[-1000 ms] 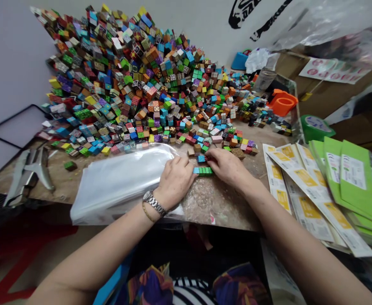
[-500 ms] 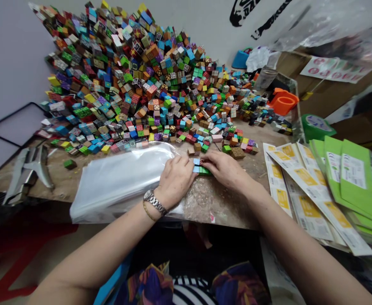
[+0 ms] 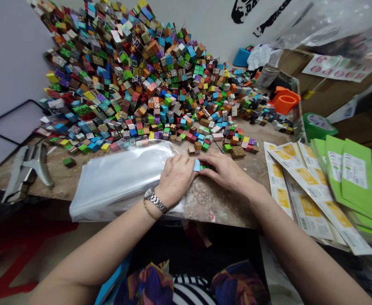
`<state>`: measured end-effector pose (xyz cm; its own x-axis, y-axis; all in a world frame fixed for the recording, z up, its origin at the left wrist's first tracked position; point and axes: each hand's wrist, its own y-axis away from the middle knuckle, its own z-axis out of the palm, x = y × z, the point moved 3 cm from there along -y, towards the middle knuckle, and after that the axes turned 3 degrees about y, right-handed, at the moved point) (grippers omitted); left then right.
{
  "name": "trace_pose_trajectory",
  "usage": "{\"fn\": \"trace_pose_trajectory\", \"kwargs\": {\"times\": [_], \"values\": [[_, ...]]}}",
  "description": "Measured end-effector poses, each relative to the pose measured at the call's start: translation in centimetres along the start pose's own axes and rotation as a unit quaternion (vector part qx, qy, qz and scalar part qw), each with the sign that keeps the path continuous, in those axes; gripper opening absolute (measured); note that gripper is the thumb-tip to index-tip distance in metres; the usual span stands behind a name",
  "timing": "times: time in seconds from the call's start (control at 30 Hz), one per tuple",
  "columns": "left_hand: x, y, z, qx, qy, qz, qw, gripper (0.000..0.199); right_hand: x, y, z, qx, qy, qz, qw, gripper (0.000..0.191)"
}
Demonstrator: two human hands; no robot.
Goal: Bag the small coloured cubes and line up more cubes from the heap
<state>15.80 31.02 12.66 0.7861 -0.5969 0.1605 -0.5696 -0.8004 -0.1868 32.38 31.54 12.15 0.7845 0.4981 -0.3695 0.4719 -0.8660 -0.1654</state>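
My left hand (image 3: 177, 176), with a metal watch on the wrist, rests at the right end of a stack of clear plastic bags (image 3: 119, 178). Its closed fingertips press the left side of a small group of cubes (image 3: 197, 165), light blue and green. On the other side of that group, my right hand (image 3: 224, 171) grips it between thumb and fingers, which cover much of it. Just behind the hands lie a few loose cubes (image 3: 198, 146), and a large heap of coloured cubes (image 3: 135, 84) rises against the wall.
Label strips (image 3: 309, 199) and green packets (image 3: 353, 176) lie at the right. An orange container (image 3: 284, 100) and green tape roll (image 3: 318, 125) stand behind them. A metal tool (image 3: 33, 169) and a lone green cube (image 3: 69, 162) are at the left.
My right hand's fingers have closed farther over the small group of cubes, hiding more of it. My left hand has stayed nearly still. The view has shifted slightly.
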Motion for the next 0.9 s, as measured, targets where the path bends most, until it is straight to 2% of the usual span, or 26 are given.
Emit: {"fn": "trace_pose_trajectory", "kwargs": {"times": [0.13,0.3,0.43,0.57,0.77,0.9], "values": [[0.0,0.0,-0.1,-0.006,-0.002,-0.001,1.0,0.025,0.1,0.4,0.0,0.01,-0.01,0.009,1.0,0.045],[0.0,0.0,0.0,0.002,-0.003,0.003,1.0,0.03,1.7,1.8,-0.7,0.019,-0.015,0.042,0.999,0.055],[-0.1,-0.1,0.1,-0.001,-0.002,0.009,1.0,0.037,2.5,2.9,-1.1,0.01,-0.005,0.066,0.998,0.052],[-0.1,-0.4,0.1,-0.006,0.0,0.013,1.0,0.041,2.3,3.2,-0.7,0.004,0.009,0.066,0.998,0.043],[0.2,-0.7,0.3,-0.006,-0.005,0.013,1.0,0.027,1.7,2.8,0.3,0.024,0.015,0.07,0.997,0.034],[0.1,-0.7,0.4,-0.004,0.005,0.008,1.0,0.027,1.5,2.8,0.6,0.035,0.018,0.077,0.996,0.036]]}}
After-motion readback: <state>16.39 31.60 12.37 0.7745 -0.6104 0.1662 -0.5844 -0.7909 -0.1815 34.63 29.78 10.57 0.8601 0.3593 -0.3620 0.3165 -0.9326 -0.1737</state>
